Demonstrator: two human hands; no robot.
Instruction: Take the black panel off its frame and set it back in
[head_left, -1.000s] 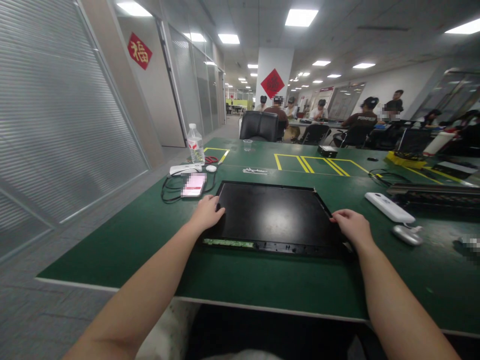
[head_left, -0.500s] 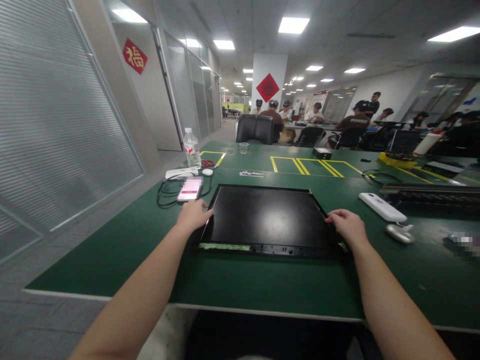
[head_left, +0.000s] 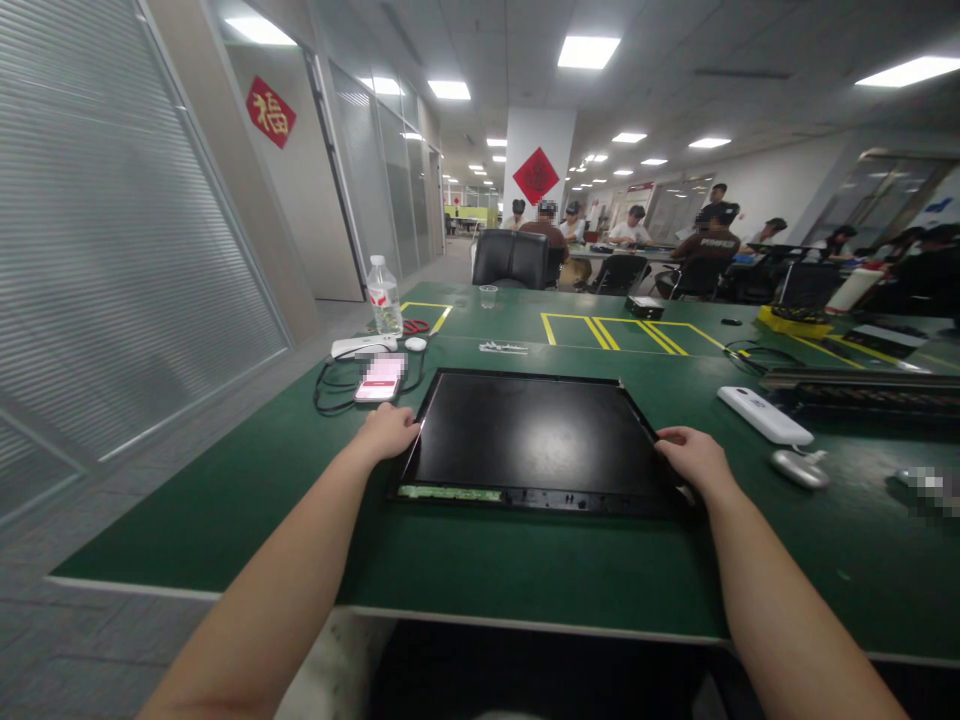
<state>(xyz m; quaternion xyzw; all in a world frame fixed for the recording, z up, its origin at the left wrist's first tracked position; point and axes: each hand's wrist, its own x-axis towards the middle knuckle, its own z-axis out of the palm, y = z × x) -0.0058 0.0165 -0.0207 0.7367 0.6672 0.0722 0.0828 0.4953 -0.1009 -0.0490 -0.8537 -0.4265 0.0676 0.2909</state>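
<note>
Black screen panel [head_left: 525, 425] gleams; near edge [head_left: 450, 493] shows green.

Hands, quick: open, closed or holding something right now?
Left hand: partly curled at the left edge of the screen; grip unclear.
Right hand: partly curled at its right edge; grip unclear.

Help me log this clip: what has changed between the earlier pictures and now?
The left hand has shifted outward, its thumb moving from over the black panel to its left edge. In the background, a standing person has moved left. The right hand remains at the right edge; panel, phone and bottle stayed put.
</note>
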